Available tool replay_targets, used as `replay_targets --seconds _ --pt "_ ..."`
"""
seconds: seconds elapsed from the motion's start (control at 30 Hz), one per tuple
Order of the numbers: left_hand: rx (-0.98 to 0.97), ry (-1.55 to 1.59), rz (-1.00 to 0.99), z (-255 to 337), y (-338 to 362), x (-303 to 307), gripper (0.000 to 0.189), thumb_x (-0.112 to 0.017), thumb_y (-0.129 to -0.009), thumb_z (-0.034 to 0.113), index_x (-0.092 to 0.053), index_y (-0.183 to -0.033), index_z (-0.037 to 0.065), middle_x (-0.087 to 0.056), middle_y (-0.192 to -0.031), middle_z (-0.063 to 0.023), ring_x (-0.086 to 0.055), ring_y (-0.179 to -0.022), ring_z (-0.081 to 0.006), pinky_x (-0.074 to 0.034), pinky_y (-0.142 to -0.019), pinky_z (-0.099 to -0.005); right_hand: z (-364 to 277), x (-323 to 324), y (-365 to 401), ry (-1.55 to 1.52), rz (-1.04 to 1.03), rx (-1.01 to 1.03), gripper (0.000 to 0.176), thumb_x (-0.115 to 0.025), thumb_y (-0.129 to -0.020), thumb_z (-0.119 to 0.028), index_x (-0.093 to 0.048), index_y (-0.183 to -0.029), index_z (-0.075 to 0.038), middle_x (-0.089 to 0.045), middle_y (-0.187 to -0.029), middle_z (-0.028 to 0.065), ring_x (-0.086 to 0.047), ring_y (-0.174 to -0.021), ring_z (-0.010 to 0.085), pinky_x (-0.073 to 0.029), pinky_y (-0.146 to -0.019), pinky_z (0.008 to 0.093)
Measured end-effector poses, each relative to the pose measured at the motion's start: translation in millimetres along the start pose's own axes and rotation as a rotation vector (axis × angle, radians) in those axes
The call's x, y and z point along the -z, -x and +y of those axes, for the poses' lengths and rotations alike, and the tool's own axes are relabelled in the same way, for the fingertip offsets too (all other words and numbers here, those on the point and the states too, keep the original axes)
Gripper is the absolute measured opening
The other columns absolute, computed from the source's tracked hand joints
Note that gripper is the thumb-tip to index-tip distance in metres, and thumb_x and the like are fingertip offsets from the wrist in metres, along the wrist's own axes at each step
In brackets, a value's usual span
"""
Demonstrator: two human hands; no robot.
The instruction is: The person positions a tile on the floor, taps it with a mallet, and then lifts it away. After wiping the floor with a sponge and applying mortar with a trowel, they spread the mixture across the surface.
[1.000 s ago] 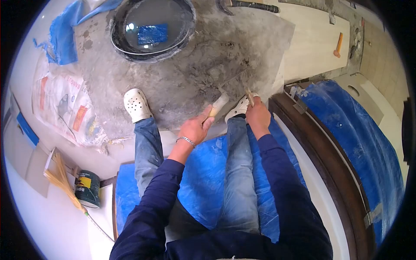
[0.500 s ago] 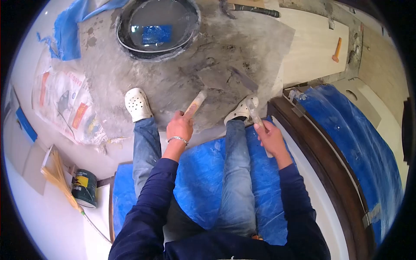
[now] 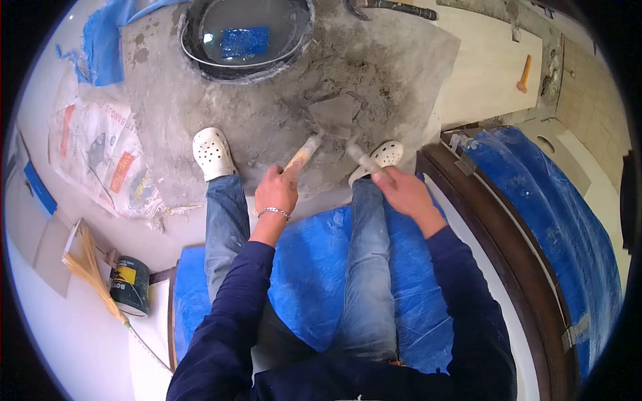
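My left hand (image 3: 275, 190), with a chain bracelet at the wrist, is closed round the pale wooden handle of a trowel (image 3: 333, 115). Its flat grey blade lies low over wet mortar (image 3: 301, 77) spread on a grey sheet. In my right hand (image 3: 406, 194) is the handle of a second trowel (image 3: 363, 158), pointing forward and left. The blade of this one is blurred and partly lost against the mortar, right beside the first blade. Both tools meet between my two white clogs, near the right clog (image 3: 386, 155).
A black tub (image 3: 194, 63) of water, with a blue rectangle showing in it, stands at the top. A dark-handled tool (image 3: 401, 8) and an orange-handled one (image 3: 525, 75) lie right. Left are a printed sack (image 3: 100, 157), broom (image 3: 93, 267) and paint can (image 3: 130, 287). Blue plastic (image 3: 535, 194) covers a brown-edged piece.
My right hand has moved forward and left, swinging its trowel in beside the other blade. My left hand stays nearly in place.
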State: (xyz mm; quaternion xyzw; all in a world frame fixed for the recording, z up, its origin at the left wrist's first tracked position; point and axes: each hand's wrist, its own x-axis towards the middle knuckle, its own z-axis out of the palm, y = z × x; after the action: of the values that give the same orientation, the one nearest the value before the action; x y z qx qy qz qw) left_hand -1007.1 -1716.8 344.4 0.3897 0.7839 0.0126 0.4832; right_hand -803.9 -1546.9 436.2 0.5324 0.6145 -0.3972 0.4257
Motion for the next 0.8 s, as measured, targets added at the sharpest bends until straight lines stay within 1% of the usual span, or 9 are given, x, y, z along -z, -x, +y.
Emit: replay_targets --seconds 0.1,0.13,0.17,0.23,0.27,0.33,0.47,0.6,0.8 --pt "-0.082 0.103 -0.036 -20.5 3.5 -18.5 0.046 -0.061 -0.082 0.016 -0.057 -0.125 0.034 -0.061 -0.091 -0.0095 -0.062 -0.078 -0.0263 -0.052 -0.064 -0.0383 27.7 -15.7 -44.6 0.000 0.122 -0.110 0.057 -0.039 -0.093 -0.052 -0.056 -0.103 0.001 -0.062 -0.101 0.0250 -0.056 -0.101 0.0433 -0.044 -0.084 0.0484" --pt "-0.161 0.192 -0.036 -27.8 -0.3 -25.3 0.045 -0.060 -0.085 0.018 -0.055 -0.127 0.030 -0.063 -0.089 -0.0093 -0.062 -0.070 -0.0250 -0.052 -0.059 -0.0368 42.3 -15.6 -59.3 -0.183 0.116 -0.165 0.058 -0.038 -0.093 -0.053 -0.056 -0.102 0.001 -0.064 -0.085 0.0221 -0.063 -0.081 0.0380 -0.049 -0.070 0.0447" --pt "-0.167 0.187 -0.032 -23.8 -5.2 -18.5 0.045 -0.060 -0.085 0.018 -0.055 -0.127 0.030 -0.063 -0.089 -0.0093 -0.062 -0.070 -0.0250 -0.052 -0.059 -0.0368 44.2 -14.3 -58.8 -0.189 0.122 -0.163 0.058 -0.038 -0.093 -0.053 -0.056 -0.102 0.001 -0.064 -0.085 0.0221 -0.063 -0.081 0.0380 -0.049 -0.070 0.0447" --pt "0.383 1.136 -0.550 -11.9 -5.4 0.7 0.046 -0.055 -0.091 0.023 -0.047 -0.136 0.019 -0.063 -0.082 -0.0099 -0.057 -0.052 -0.0202 -0.047 -0.047 -0.0315 45.2 -18.5 -43.7 -0.633 0.211 -0.199 0.058 -0.038 -0.094 -0.055 -0.056 -0.100 0.000 -0.057 -0.065 0.0129 -0.059 -0.053 0.0244 -0.046 -0.050 0.0356" --pt "0.406 1.128 -0.565 -13.4 -0.7 6.8 0.046 -0.055 -0.091 0.023 -0.047 -0.136 0.019 -0.063 -0.082 -0.0099 -0.057 -0.052 -0.0202 -0.047 -0.047 -0.0315 41.5 -22.4 -31.1 -0.835 0.210 -0.186 0.052 -0.037 -0.096 -0.050 -0.055 -0.095 -0.001 -0.049 -0.055 0.0039 -0.047 -0.040 0.0127 -0.039 -0.040 0.0267" --pt "0.346 1.426 -0.636 -16.0 -9.0 19.9 0.050 -0.048 -0.094 0.026 -0.037 -0.141 0.011 -0.060 -0.075 -0.0089 -0.049 -0.043 -0.0155 -0.042 -0.040 -0.0273 32.9 -17.2 -3.1 -0.973 0.053 -0.198 0.051 -0.037 -0.097 -0.050 -0.055 -0.096 -0.002 -0.049 -0.055 0.0035 -0.047 -0.040 0.0128 -0.038 -0.040 0.0269" --pt "0.248 1.563 -0.707 -15.6 -11.4 28.0 0.053 -0.046 -0.095 0.025 -0.032 -0.144 0.012 -0.058 -0.073 -0.0098 -0.050 -0.045 -0.0157 -0.041 -0.040 -0.0280 16.6 -20.6 27.6 -1.090 -0.307 -0.130 0.052 -0.036 -0.096 -0.051 -0.055 -0.096 -0.002 -0.048 -0.055 0.0029 -0.045 -0.039 0.0127 -0.037 -0.039 0.0276" --pt "0.203 1.436 -0.585 1.2 -8.3 30.4 0.051 -0.047 -0.095 0.026 -0.035 -0.142 0.012 -0.056 -0.071 -0.0076 -0.049 -0.045 -0.0142 -0.041 -0.040 -0.0277 -4.7 -33.6 10.2 -0.676 -0.117 -0.096 0.056 -0.038 -0.095 -0.052 -0.055 -0.085 0.000 -0.052 -0.058 0.0071 -0.049 -0.040 0.0154 -0.041 -0.042 0.0316" --pt "0.239 1.310 -0.498 -0.2 -11.4 26.8 0.051 -0.048 -0.095 0.027 -0.036 -0.142 0.011 -0.056 -0.071 -0.0067 -0.049 -0.045 -0.0139 -0.041 -0.040 -0.0273 -7.9 -41.1 -31.8 -0.574 0.006 -0.188 0.060 -0.037 -0.093 -0.055 -0.057 -0.090 0.002 -0.056 -0.062 0.0130 -0.054 -0.045 0.0232 -0.046 -0.051 0.0358"
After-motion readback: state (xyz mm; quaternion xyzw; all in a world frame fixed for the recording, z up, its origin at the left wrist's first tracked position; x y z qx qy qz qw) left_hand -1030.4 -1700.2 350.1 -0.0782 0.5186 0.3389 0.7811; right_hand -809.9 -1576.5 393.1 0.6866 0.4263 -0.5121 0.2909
